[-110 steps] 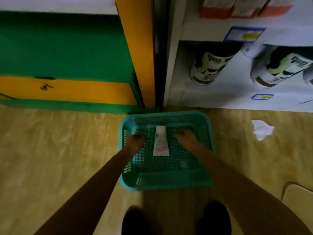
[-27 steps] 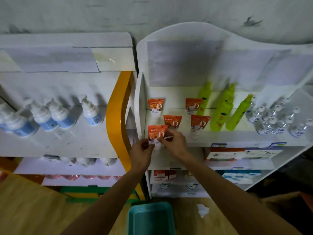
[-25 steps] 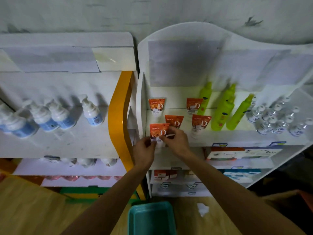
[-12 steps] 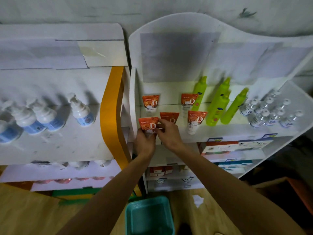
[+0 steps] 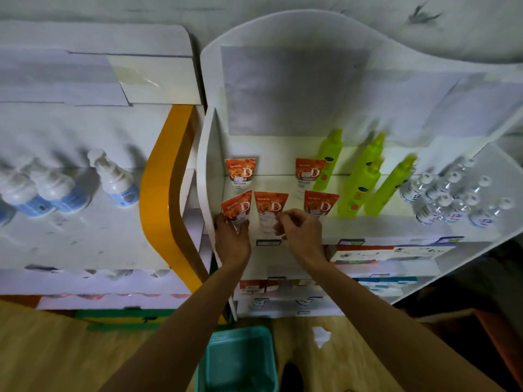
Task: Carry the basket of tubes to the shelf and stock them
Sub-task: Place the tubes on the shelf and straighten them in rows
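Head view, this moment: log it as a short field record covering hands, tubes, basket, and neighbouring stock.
left hand: gripping the front-left tube, which is tilted
right hand: fingers at the base of the middle front tube; grip unclear
tubes on shelf: five orange-topped, two at the back, three in front
basket: teal, on the floor below; no tubes visible inside
green bottles: right of the tubes, same shelf
clear bottles: far right of that shelf

The orange tubes (image 5: 271, 206) look like glossy printed plastic, standing on a smooth white painted shelf (image 5: 368, 224). The teal basket (image 5: 237, 360) is matt plastic on a wood-grain floor (image 5: 56, 349).
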Available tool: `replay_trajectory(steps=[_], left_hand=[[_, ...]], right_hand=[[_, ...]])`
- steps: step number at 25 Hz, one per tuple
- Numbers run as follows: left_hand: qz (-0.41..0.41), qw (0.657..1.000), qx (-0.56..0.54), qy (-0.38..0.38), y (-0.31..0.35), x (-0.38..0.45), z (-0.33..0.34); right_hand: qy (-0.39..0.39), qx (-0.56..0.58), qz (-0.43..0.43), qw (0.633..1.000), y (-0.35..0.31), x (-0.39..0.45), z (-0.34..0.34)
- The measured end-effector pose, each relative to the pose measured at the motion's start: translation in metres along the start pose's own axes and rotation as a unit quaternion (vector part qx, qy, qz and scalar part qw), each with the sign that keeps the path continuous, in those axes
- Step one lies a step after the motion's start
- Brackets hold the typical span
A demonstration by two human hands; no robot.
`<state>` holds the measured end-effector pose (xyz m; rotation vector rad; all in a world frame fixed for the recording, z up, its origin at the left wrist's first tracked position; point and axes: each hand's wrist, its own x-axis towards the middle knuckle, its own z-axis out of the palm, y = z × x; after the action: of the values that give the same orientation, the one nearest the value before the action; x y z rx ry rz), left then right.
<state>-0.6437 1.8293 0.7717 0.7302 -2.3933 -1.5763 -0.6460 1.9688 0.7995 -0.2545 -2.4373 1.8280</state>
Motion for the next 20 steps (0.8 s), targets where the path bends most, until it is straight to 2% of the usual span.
replay_trajectory(steps=[3,6,8,11,16,20], left_hand=[[0.027,0.999,-0.010,-0.034,-0.009,0.006,-0.004],[0.037,0.996,-0.030,-0.081,-0.012,0.014,-0.009],[0.041,0.994,-0.056,-0.089,-0.012,0.017,-0.010],[0.033,0.991,-0.077,-0.107,-0.010,0.019,-0.008],[0.015,0.995,-0.021,-0.093,-0.006,0.028,0.000],[0.016,0.995,-0.008,-0.097,-0.010,0.031,0.000]], right_hand=[[0.034,-0.052,0.022,0.998,0.015,0.005,-0.009],[-0.024,-0.104,0.033,0.994,0.022,0.012,0.000],[-0.069,-0.098,0.039,0.992,0.021,0.016,0.008],[-0.076,-0.111,0.024,0.991,0.021,0.025,0.014],[-0.108,-0.139,0.000,0.984,0.026,0.038,0.007],[-0.112,-0.106,-0.006,0.988,0.035,0.039,0.001]])
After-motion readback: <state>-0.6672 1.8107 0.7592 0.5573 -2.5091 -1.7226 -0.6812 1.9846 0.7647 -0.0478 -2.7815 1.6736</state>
